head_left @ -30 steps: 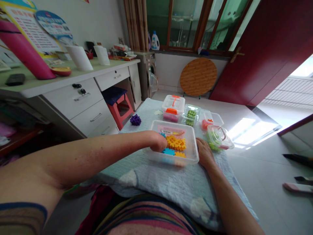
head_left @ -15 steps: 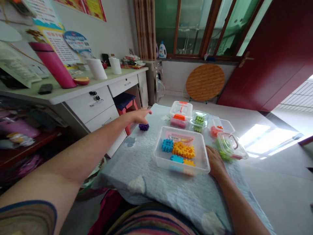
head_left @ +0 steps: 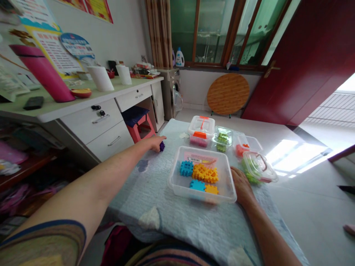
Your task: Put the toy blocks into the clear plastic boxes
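Observation:
My left hand point(head_left: 156, 143) reaches to the far left part of the cloth-covered table. Its fingers close on a purple piece of interlocking toy blocks point(head_left: 162, 146), one finger stretched out past it. My right hand point(head_left: 242, 183) lies against the right wall of a clear plastic box point(head_left: 174, 183), fingers laid along it and partly hidden. Inside the box are blue blocks point(head_left: 186, 168) and joined yellow blocks point(head_left: 204, 173), with another blue block point(head_left: 197, 185) and a yellow block point(head_left: 211, 189) nearer me.
Behind the box stand a lidded box with an orange latch point(head_left: 202, 127), a clear container of green blocks point(head_left: 222, 138) and one with orange blocks point(head_left: 242, 149). A handled lid point(head_left: 260, 165) tilts over green pieces at right. A white desk point(head_left: 102, 118) and pink stool point(head_left: 140, 123) are at left.
My left hand has come down onto the purple blocks, which have shifted slightly right on the cloth. My right hand stays beside the box. The view has turned a little.

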Action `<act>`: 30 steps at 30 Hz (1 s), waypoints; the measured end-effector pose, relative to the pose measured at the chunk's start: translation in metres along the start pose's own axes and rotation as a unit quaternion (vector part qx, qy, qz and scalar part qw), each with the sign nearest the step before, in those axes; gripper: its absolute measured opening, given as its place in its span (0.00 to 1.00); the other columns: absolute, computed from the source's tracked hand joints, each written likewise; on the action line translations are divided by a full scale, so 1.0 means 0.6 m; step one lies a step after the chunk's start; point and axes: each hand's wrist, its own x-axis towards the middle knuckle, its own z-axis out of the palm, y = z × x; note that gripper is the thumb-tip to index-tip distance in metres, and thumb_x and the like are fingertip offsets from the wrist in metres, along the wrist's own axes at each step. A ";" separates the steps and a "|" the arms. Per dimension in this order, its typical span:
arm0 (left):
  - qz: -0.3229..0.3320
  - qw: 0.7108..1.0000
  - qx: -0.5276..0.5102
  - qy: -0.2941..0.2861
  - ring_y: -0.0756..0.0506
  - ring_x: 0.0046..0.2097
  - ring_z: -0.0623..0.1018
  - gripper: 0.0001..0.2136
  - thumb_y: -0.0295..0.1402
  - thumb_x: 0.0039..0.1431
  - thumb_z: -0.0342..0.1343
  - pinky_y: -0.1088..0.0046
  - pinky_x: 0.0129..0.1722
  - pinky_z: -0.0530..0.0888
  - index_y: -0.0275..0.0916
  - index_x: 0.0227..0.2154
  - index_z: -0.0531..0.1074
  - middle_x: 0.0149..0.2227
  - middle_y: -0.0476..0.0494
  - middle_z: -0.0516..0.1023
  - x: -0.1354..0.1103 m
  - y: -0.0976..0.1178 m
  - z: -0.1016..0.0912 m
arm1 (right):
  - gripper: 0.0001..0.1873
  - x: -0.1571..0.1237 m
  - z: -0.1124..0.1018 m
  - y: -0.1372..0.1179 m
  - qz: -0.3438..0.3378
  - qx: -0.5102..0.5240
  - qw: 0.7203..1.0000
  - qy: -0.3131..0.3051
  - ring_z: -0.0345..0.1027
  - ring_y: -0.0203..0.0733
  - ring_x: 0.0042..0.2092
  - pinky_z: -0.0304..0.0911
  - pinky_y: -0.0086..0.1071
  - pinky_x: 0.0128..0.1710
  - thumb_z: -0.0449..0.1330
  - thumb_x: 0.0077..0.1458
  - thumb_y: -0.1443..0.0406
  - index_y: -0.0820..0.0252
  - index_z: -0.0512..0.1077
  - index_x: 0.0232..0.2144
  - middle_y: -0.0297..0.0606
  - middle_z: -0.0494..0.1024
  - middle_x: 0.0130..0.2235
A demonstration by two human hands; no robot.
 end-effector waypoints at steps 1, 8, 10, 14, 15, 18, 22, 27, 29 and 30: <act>-0.012 1.000 0.004 -0.002 0.34 0.52 0.77 0.46 0.27 0.38 0.64 0.65 0.48 0.74 0.31 0.65 0.56 0.56 0.26 0.73 0.003 0.000 0.001 | 0.25 0.000 -0.001 -0.001 0.001 0.000 1.000 0.000 0.68 0.54 0.57 0.63 0.49 0.60 0.48 0.60 0.61 0.63 0.74 0.52 0.51 0.75 0.56; -0.036 0.999 0.025 -0.003 0.38 0.50 0.77 0.34 0.27 0.38 0.63 0.69 0.48 0.74 0.39 0.54 0.69 0.53 0.37 0.78 0.011 0.001 0.007 | 0.24 -0.001 -0.003 -0.004 -0.001 0.004 1.000 0.006 0.67 0.53 0.58 0.62 0.49 0.60 0.47 0.61 0.60 0.60 0.74 0.52 0.49 0.75 0.55; -0.039 0.999 0.027 0.000 0.38 0.49 0.78 0.31 0.28 0.38 0.62 0.69 0.47 0.74 0.40 0.51 0.71 0.51 0.39 0.79 0.010 0.001 0.007 | 0.23 -0.002 -0.003 -0.005 -0.003 0.005 1.000 0.010 0.67 0.52 0.58 0.62 0.49 0.60 0.47 0.61 0.60 0.59 0.74 0.52 0.49 0.75 0.55; -0.038 0.999 0.031 0.008 0.37 0.49 0.78 0.28 0.30 0.37 0.63 0.68 0.46 0.74 0.39 0.49 0.72 0.50 0.39 0.80 0.004 0.004 0.007 | 0.23 -0.001 -0.004 -0.007 0.001 -0.001 1.000 0.010 0.68 0.53 0.57 0.63 0.48 0.59 0.48 0.61 0.61 0.60 0.75 0.52 0.49 0.76 0.55; -0.037 0.999 0.032 0.009 0.37 0.49 0.78 0.28 0.30 0.37 0.63 0.68 0.45 0.74 0.39 0.48 0.72 0.49 0.39 0.80 0.002 0.006 0.007 | 0.23 -0.001 -0.005 -0.007 0.003 -0.003 1.000 0.009 0.69 0.53 0.57 0.63 0.48 0.59 0.48 0.61 0.60 0.60 0.75 0.52 0.49 0.76 0.55; -0.038 0.999 0.030 0.008 0.37 0.47 0.78 0.28 0.31 0.37 0.63 0.68 0.44 0.74 0.39 0.48 0.73 0.48 0.39 0.81 -0.006 0.012 0.006 | 0.23 0.000 -0.005 -0.006 0.005 -0.004 1.000 0.002 0.68 0.53 0.57 0.63 0.47 0.59 0.48 0.61 0.60 0.60 0.75 0.52 0.50 0.75 0.55; -0.037 0.999 0.020 0.005 0.39 0.45 0.79 0.26 0.33 0.38 0.62 0.71 0.40 0.73 0.39 0.46 0.73 0.45 0.40 0.81 -0.017 0.019 -0.002 | 0.24 -0.001 -0.004 -0.004 0.002 -0.002 1.000 -0.003 0.67 0.54 0.58 0.62 0.48 0.60 0.48 0.61 0.60 0.62 0.74 0.53 0.51 0.75 0.56; -0.013 0.999 -0.022 0.041 0.42 0.43 0.79 0.25 0.33 0.42 0.60 0.73 0.39 0.72 0.36 0.48 0.72 0.43 0.41 0.81 -0.050 0.016 -0.048 | 0.24 0.000 -0.002 -0.003 0.005 -0.001 1.000 0.002 0.68 0.53 0.58 0.62 0.48 0.60 0.48 0.61 0.61 0.61 0.75 0.52 0.50 0.75 0.55; 0.024 0.994 -0.061 0.082 0.43 0.41 0.79 0.25 0.32 0.42 0.60 0.72 0.40 0.72 0.35 0.47 0.71 0.42 0.41 0.80 -0.074 0.023 -0.081 | 0.24 0.001 -0.003 -0.005 0.000 0.002 1.000 0.002 0.67 0.53 0.58 0.61 0.47 0.61 0.48 0.60 0.61 0.61 0.74 0.52 0.50 0.75 0.55; 0.048 0.990 -0.080 0.101 0.43 0.41 0.78 0.24 0.33 0.42 0.60 0.71 0.40 0.72 0.35 0.47 0.71 0.41 0.41 0.80 -0.088 0.032 -0.099 | 0.24 0.001 -0.004 -0.006 0.000 0.003 1.000 0.003 0.67 0.53 0.58 0.61 0.47 0.61 0.48 0.60 0.61 0.61 0.74 0.52 0.50 0.75 0.55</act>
